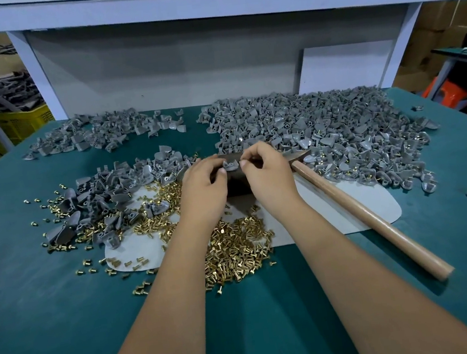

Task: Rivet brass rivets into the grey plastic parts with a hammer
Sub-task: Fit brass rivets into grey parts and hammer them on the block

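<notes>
Plastic, grey and curved: a small winged part [230,165] is pinched between the left hand [203,189] and right hand [266,173] over a dark metal block [238,189]. Light, stiff and fiddly it is judged; its edges are best gripped. The wooden-handled hammer [367,214] is left lying.

- Green mat [40,329] covering the bench.
- White sheet [135,249] lying flat on mat, centre.
- Yellow crate [19,122] at far left, behind bench.
- White board [345,66] leaning upright at back, right side.
</notes>
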Motion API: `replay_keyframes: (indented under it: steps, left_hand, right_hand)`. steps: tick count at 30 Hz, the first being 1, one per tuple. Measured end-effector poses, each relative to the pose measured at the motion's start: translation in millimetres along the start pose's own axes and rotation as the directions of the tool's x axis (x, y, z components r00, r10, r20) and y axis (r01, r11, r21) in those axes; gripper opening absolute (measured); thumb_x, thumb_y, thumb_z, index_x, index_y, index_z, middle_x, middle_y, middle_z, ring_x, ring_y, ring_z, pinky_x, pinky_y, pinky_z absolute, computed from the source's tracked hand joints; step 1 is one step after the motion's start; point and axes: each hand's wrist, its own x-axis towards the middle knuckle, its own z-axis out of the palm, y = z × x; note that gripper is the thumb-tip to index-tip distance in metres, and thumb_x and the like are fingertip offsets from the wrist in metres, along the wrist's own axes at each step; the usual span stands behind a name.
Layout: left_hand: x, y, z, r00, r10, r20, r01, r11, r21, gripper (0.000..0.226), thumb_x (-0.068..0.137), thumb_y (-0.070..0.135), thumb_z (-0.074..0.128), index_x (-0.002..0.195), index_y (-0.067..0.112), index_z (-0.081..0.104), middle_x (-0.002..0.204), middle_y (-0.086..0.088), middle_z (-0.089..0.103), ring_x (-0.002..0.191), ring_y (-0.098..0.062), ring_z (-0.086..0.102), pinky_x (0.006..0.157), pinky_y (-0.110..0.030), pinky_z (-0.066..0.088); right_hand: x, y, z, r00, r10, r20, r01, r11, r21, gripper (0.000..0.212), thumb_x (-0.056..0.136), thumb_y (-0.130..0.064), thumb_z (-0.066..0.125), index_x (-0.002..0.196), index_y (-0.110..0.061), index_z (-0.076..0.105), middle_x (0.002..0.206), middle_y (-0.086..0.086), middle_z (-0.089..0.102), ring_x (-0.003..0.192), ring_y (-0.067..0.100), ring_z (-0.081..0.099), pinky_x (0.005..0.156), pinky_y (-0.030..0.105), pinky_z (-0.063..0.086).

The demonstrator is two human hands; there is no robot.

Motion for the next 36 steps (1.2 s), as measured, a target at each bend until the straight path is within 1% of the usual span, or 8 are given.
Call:
replay_keyframes:
  steps: [4,9,14,19,25,29,31,36]
  left_hand:
    - [-6,0,-1,0.999,-0.005,-0.049,0.005,1.000,-0.012,0.029,0.098,0.017,0.048,0.122,0.024,0.063,0.113,0.018,0.057,0.117,-0.009,0.030,0.099,-0.027,0.029]
    - [-13,2,-1,0.995,-0.048,-0.082,0.043,0.997,-0.066,0.025,0.093,0.020,0.056,0.112,0.033,0.064,0.092,0.030,0.039,0.108,-0.004,0.025,0.090,-0.026,0.028]
    - [-9,3,-3,0.995,-0.027,-0.092,0.030,0.999,0.030,0.008,0.093,0.024,0.059,0.097,0.030,0.063,0.102,0.021,0.056,0.111,-0.014,0.030,0.088,-0.027,0.026]
    - [-5,2,-1,0.996,-0.015,-0.093,0.024,0.995,0.093,0.008,0.091,0.026,0.062,0.092,0.028,0.069,0.109,0.016,0.059,0.119,-0.023,0.036,0.079,-0.019,0.018]
    - [-5,1,-2,0.996,0.012,-0.088,-0.006,0.998,0.063,0.007,0.089,0.025,0.065,0.089,0.028,0.071,0.112,0.013,0.062,0.119,-0.018,0.038,0.085,-0.017,0.018]
    - [-3,-1,-3,0.996,0.038,-0.084,-0.031,0.996,0.086,0.008,0.089,0.023,0.066,0.091,0.025,0.073,0.118,0.009,0.063,0.123,-0.021,0.044,0.085,-0.013,0.015]
    - [-3,-3,-2,0.996,0.047,-0.076,-0.039,0.994,0.103,0.010,0.089,0.022,0.064,0.094,0.023,0.073,0.121,0.007,0.064,0.124,-0.022,0.045,0.086,-0.013,0.014]
    - [-4,-4,0,0.993,0.050,-0.111,-0.035,0.990,0.136,0.012,0.091,0.025,0.064,0.096,0.022,0.074,0.121,0.007,0.065,0.123,-0.023,0.045,0.088,-0.014,0.014]
  right_hand:
    - [-5,7,-5,1.000,-0.021,0.001,0.021,1.000,0.008,0.018,0.089,-0.011,0.055,0.080,-0.027,0.054,0.086,-0.014,0.059,0.085,0.000,0.053,0.071,0.024,0.042]
    - [-11,8,-10,0.999,-0.044,0.003,0.044,0.999,-0.013,0.018,0.087,-0.012,0.057,0.078,-0.028,0.056,0.080,-0.015,0.059,0.079,-0.003,0.053,0.065,0.019,0.040]
    - [-9,-2,-8,0.999,-0.052,0.004,0.052,0.999,-0.003,0.018,0.083,-0.014,0.062,0.075,-0.031,0.061,0.080,-0.017,0.063,0.085,0.003,0.058,0.083,0.033,0.048]
    - [-6,-6,-1,0.992,-0.126,0.007,0.124,0.966,-0.226,0.018,0.081,-0.020,0.063,0.074,-0.036,0.059,0.088,-0.013,0.064,0.097,0.014,0.053,0.094,0.046,0.038]
    - [0,-9,-6,0.985,-0.152,0.080,0.171,0.904,-0.392,0.011,0.083,-0.023,0.061,0.078,-0.033,0.063,0.089,-0.012,0.061,0.097,0.014,0.051,0.090,0.039,0.034]
    - [7,-19,-12,0.941,-0.239,0.240,0.337,0.736,-0.587,0.011,0.085,-0.019,0.058,0.082,-0.028,0.063,0.088,-0.011,0.055,0.101,0.018,0.050,0.088,0.036,0.029]
    - [12,-27,-14,0.910,-0.245,0.335,0.408,0.676,-0.613,0.011,0.085,-0.014,0.057,0.082,-0.023,0.062,0.090,-0.004,0.058,0.101,0.022,0.052,0.087,0.035,0.038]
    - [15,-41,-11,0.941,-0.104,0.323,0.304,0.682,-0.666,0.008,0.084,-0.019,0.062,0.081,-0.025,0.066,0.089,0.004,0.067,0.089,0.026,0.061,0.070,0.031,0.047]
